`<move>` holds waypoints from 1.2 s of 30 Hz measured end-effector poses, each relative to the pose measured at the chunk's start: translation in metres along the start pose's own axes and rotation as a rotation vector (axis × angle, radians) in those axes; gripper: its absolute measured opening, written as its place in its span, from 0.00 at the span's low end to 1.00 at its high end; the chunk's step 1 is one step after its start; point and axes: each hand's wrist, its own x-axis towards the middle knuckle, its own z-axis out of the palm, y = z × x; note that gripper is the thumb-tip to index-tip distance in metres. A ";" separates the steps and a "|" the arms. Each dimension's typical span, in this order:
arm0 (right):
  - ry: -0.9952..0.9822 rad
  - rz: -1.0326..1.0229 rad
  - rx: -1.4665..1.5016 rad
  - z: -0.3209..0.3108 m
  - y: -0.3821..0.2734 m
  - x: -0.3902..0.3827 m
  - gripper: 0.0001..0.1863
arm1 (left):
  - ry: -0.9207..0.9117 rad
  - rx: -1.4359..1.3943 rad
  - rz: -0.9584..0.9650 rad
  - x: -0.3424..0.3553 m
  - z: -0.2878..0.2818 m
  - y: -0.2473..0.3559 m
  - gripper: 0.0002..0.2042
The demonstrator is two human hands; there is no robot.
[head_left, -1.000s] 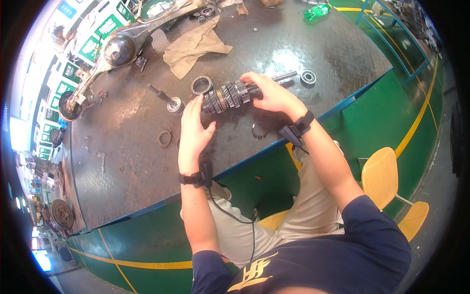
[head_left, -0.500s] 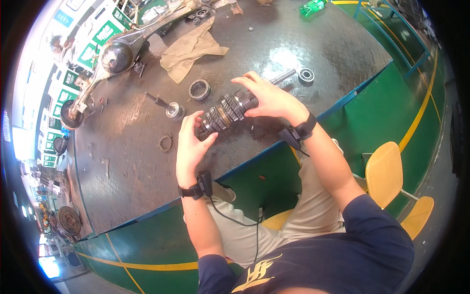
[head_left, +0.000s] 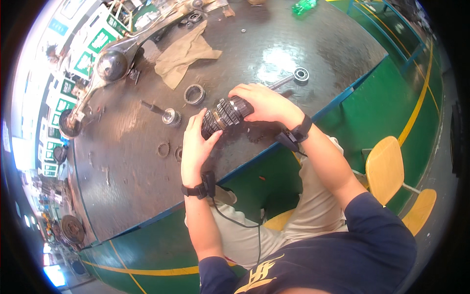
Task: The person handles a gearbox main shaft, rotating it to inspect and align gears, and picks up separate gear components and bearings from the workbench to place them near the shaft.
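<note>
A dark metal gear shaft assembly (head_left: 225, 115), with several toothed gears stacked along it, lies slanted between my hands just above the table. My left hand (head_left: 197, 144) is closed around its lower left end, thumb on the near side and fingers on the far side. My right hand (head_left: 267, 105) grips its upper right end, the palm partly hiding it. Behind my right hand a bare steel rod (head_left: 282, 82) points toward a ball bearing (head_left: 301, 75). Beyond my left hand are a toothed ring (head_left: 194, 94) and a short shaft with a gear (head_left: 171, 117).
Thin rings (head_left: 163, 149) lie left of my left hand on the metal table (head_left: 132, 181). Farther back are a brown cloth (head_left: 183, 56), a large axle housing (head_left: 112, 65) and a green bottle (head_left: 304, 6). A wooden chair (head_left: 385, 169) stands at the right.
My left hand has slid up and right along the assembly, closer to my right hand, covering its lower end. A second ring now shows beside my left hand. The whole view has shifted slightly.
</note>
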 end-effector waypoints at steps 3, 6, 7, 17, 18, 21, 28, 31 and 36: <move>0.021 0.006 0.012 -0.007 0.007 -0.001 0.36 | -0.024 0.009 -0.022 0.001 0.000 0.004 0.35; 0.043 -0.003 0.013 -0.016 0.024 -0.007 0.36 | -0.029 0.013 -0.038 0.000 -0.001 0.003 0.34; 0.071 -0.010 -0.017 -0.022 0.031 -0.010 0.37 | -0.027 0.001 -0.035 0.000 0.000 0.003 0.34; 0.171 0.108 -0.123 -0.058 0.061 -0.048 0.40 | -0.014 -0.056 -0.003 0.001 -0.001 0.002 0.36; 0.171 0.109 -0.123 -0.062 0.065 -0.051 0.40 | -0.015 -0.057 -0.003 0.001 -0.001 0.002 0.36; 0.194 0.177 -0.131 -0.076 0.073 -0.062 0.40 | -0.025 -0.057 -0.016 0.003 -0.001 0.003 0.36; 0.358 0.293 -0.003 -0.088 0.092 -0.078 0.41 | -0.014 -0.064 -0.034 0.002 0.002 0.001 0.37; 0.421 0.172 -0.044 -0.093 0.098 -0.082 0.39 | -0.010 -0.060 -0.055 0.002 0.002 0.004 0.37; 0.723 0.311 0.012 -0.102 0.109 -0.087 0.38 | -0.006 -0.052 -0.055 0.000 0.001 0.000 0.37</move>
